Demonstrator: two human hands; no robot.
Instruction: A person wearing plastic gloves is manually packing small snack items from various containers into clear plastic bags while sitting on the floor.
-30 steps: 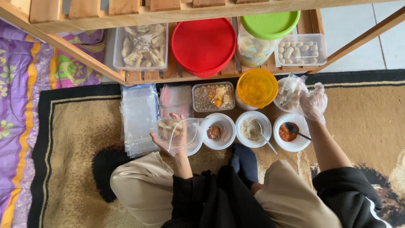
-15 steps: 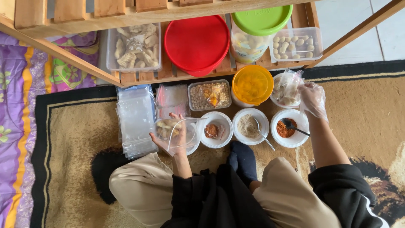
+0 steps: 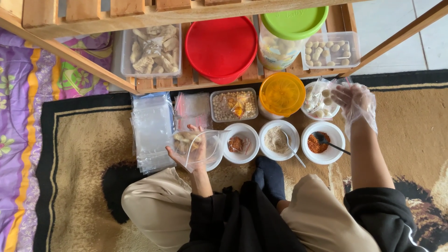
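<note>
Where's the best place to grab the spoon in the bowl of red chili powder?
Probably by the free handle end of the black spoon, coming from the lower right with the right hand. Its scoop sits in the powder, while the handle slants out over the white bowl's rim.

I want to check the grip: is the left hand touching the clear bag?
Touching. The head view shows the left hand cupped under the clear bag, fingers against its plastic.

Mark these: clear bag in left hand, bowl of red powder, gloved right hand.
clear bag (image 3: 198, 147), head view, on its front film
bowl of red powder (image 3: 325, 157), head view, on its white rim
right hand (image 3: 355, 100), head view, on the gloved palm
</note>
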